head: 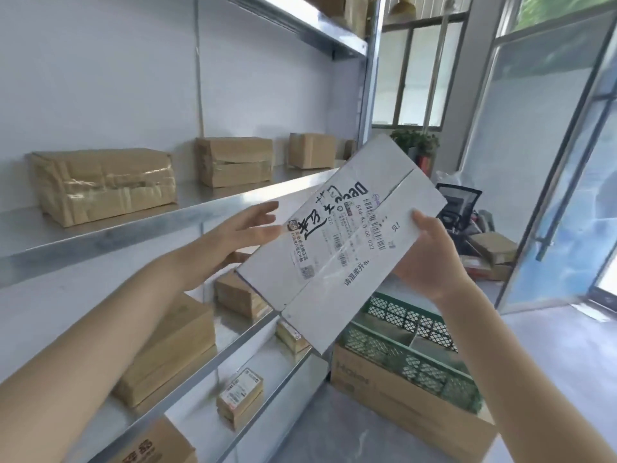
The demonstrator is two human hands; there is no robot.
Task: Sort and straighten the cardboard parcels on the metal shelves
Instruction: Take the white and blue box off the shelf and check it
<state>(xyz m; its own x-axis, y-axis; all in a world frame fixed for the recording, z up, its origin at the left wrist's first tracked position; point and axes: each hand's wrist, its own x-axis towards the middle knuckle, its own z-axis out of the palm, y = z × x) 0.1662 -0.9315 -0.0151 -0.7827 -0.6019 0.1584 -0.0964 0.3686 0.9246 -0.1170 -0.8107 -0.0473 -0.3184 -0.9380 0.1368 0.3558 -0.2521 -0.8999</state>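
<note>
White parcel (pixel 344 235): shipping label "516 K 0 00 032", printed "请温柔开"; handwriting unclear.

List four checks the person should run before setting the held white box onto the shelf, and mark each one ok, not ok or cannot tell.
1. Right hand grips the flat white cardboard box with the shipping label at its right edge: ok.
2. Left hand supports the box: not ok; its fingers are spread open by the left edge, contact unclear.
3. Box level: not ok, it is tilted.
4. Free space on the grey metal middle shelf: ok; gaps show between the three brown taped cardboard parcels.
5. Weight of the box: cannot tell.
</note>
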